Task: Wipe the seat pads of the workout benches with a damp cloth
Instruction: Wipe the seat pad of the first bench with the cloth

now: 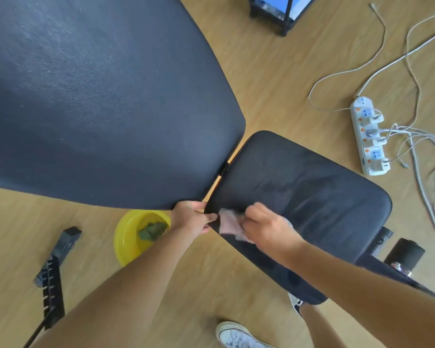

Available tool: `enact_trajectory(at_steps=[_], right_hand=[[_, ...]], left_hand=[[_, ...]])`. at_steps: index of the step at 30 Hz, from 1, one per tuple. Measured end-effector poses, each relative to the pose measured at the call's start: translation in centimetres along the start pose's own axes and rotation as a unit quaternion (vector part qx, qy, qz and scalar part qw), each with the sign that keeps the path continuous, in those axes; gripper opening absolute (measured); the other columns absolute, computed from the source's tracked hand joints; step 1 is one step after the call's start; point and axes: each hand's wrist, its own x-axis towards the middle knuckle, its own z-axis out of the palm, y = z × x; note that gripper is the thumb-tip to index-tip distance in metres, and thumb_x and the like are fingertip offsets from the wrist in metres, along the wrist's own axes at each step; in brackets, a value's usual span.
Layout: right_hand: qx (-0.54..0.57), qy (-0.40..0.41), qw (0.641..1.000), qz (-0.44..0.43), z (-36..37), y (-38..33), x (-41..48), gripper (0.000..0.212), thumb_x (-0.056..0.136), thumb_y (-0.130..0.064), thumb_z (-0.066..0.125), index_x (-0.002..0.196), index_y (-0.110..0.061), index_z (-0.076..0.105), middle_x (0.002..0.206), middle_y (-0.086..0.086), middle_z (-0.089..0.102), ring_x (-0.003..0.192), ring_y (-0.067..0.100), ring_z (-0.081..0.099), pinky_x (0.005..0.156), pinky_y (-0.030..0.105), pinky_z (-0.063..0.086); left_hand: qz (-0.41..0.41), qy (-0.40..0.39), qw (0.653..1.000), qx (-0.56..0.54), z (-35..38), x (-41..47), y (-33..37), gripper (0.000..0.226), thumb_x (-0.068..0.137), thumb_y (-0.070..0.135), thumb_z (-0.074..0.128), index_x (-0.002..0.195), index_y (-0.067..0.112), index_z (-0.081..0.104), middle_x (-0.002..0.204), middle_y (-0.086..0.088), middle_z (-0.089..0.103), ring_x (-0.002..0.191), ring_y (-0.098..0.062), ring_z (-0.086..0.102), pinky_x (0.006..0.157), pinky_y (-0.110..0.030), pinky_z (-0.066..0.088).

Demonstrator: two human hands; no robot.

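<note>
A black workout bench fills the view: its large back pad [98,96] at upper left and its smaller seat pad [312,197] at centre right. My right hand [266,226] presses a pale pink cloth [230,223] onto the seat pad's near left corner. My left hand [192,217] grips that same corner's edge, fingers pinching the pad just left of the cloth. Faint wet streaks show on the seat pad's middle.
A yellow bowl [126,237] with a green cloth [152,231] sits on the wooden floor under the back pad's edge. A white power strip [368,136] with tangled cables lies at right. A black notched bench frame bar [52,275] lies at left. My white shoe [236,335] is at bottom.
</note>
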Motion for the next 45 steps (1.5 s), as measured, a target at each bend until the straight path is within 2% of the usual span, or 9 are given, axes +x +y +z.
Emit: enact_trajectory(at_steps=[3, 7, 9, 15, 22, 25, 31, 37, 45], right_hand=[[-0.066, -0.158, 0.962, -0.215, -1.3, 2.2, 2.0, 0.01, 0.086, -0.022, 0.066, 0.078, -0.017, 0.07, 0.079, 0.001, 0.064, 0.076, 0.023, 0.062, 0.06, 0.031, 0.053], [0.008, 0.164, 0.969, 0.185, -3.8, 6.6, 9.4, 0.022, 0.08, -0.001, 0.063, 0.059, -0.001, 0.059, 0.07, 0.017, 0.054, 0.069, 0.035, 0.057, 0.054, 0.029, 0.043], [-0.01, 0.132, 0.96, 0.245, -2.3, 4.7, 10.0, 0.012, 0.081, 0.002, 0.069, 0.071, -0.004, 0.065, 0.081, 0.015, 0.058, 0.08, 0.035, 0.057, 0.065, 0.027, 0.042], [-0.077, -0.102, 0.979, -0.158, -0.7, 1.8, 6.5, 0.005, 0.079, -0.011, 0.074, 0.083, -0.014, 0.072, 0.084, 0.005, 0.064, 0.075, 0.022, 0.057, 0.064, 0.032, 0.054], [-0.001, 0.108, 0.962, 0.25, -4.2, 5.1, 11.3, 0.009, 0.076, 0.0, 0.077, 0.073, 0.004, 0.07, 0.083, 0.02, 0.058, 0.083, 0.035, 0.057, 0.06, 0.036, 0.049], [-0.032, -0.015, 0.999, 0.023, -1.8, 0.0, 7.5, 0.021, 0.052, -0.002, 0.087, 0.065, -0.007, 0.071, 0.075, 0.009, 0.063, 0.068, 0.029, 0.063, 0.051, 0.029, 0.05], [-0.098, -0.169, 0.956, -0.22, -0.5, 0.2, 4.0, 0.003, 0.078, -0.017, 0.073, 0.078, -0.02, 0.074, 0.085, -0.002, 0.062, 0.078, 0.022, 0.059, 0.068, 0.028, 0.054], [0.028, 0.06, 0.975, 0.21, -4.2, 7.4, 12.8, 0.015, 0.091, -0.02, 0.064, 0.09, -0.009, 0.074, 0.093, 0.014, 0.057, 0.086, 0.03, 0.055, 0.068, 0.033, 0.046], [0.066, -0.106, 0.927, 0.353, -8.3, 15.3, 12.9, 0.044, 0.091, -0.032, 0.067, 0.059, -0.005, 0.056, 0.053, 0.006, 0.042, 0.052, 0.02, 0.04, 0.051, 0.027, 0.031]], left_hand=[[-0.003, -0.005, 1.0, -0.008, 0.1, 0.0, 0.0, 0.059, 0.071, -0.003, 0.088, 0.126, 0.0, 0.067, 0.108, -0.022, 0.071, 0.084, -0.036, 0.075, 0.069, -0.04, 0.065], [-0.014, -0.003, 1.0, -0.008, -0.2, -0.1, 0.2, 0.056, 0.07, -0.003, 0.089, 0.122, 0.003, 0.07, 0.087, -0.004, 0.066, 0.074, -0.026, 0.074, 0.053, -0.027, 0.06], [-0.015, -0.002, 1.0, -0.009, 0.0, -0.3, 0.3, 0.056, 0.069, -0.002, 0.09, 0.121, 0.004, 0.071, 0.086, -0.004, 0.066, 0.071, -0.026, 0.075, 0.052, -0.027, 0.061], [-0.031, -0.004, 0.999, -0.013, 0.0, -0.6, 0.6, 0.037, 0.066, 0.001, 0.091, 0.101, 0.008, 0.079, 0.094, -0.016, 0.076, 0.074, -0.03, 0.074, 0.062, -0.038, 0.065], [-0.033, -0.044, 0.997, -0.046, -0.5, -1.1, 0.6, 0.055, 0.077, -0.005, 0.083, 0.129, -0.001, 0.064, 0.092, -0.011, 0.068, 0.082, -0.033, 0.075, 0.074, -0.037, 0.063], [-0.085, -0.066, 0.99, -0.086, -1.2, -2.3, 2.4, 0.028, 0.092, -0.017, 0.053, 0.112, -0.004, 0.069, 0.1, -0.025, 0.067, 0.104, -0.043, 0.068, 0.076, -0.04, 0.059], [-0.109, -0.097, 0.988, -0.043, -1.9, -2.6, 3.2, 0.064, 0.082, -0.016, 0.021, 0.128, -0.004, 0.063, 0.121, -0.027, 0.065, 0.108, -0.045, 0.064, 0.097, -0.05, 0.053], [-0.118, -0.088, 0.989, -0.022, -2.2, -3.4, 3.8, 0.027, 0.096, 0.005, 0.057, 0.121, 0.01, 0.065, 0.131, -0.016, 0.062, 0.099, -0.039, 0.075, 0.074, -0.039, 0.065], [-0.01, -0.066, 0.998, -0.003, -1.2, -3.0, 1.9, 0.062, 0.081, 0.007, 0.083, 0.138, -0.001, 0.058, 0.12, -0.021, 0.068, 0.098, -0.04, 0.075, 0.078, -0.04, 0.064]])
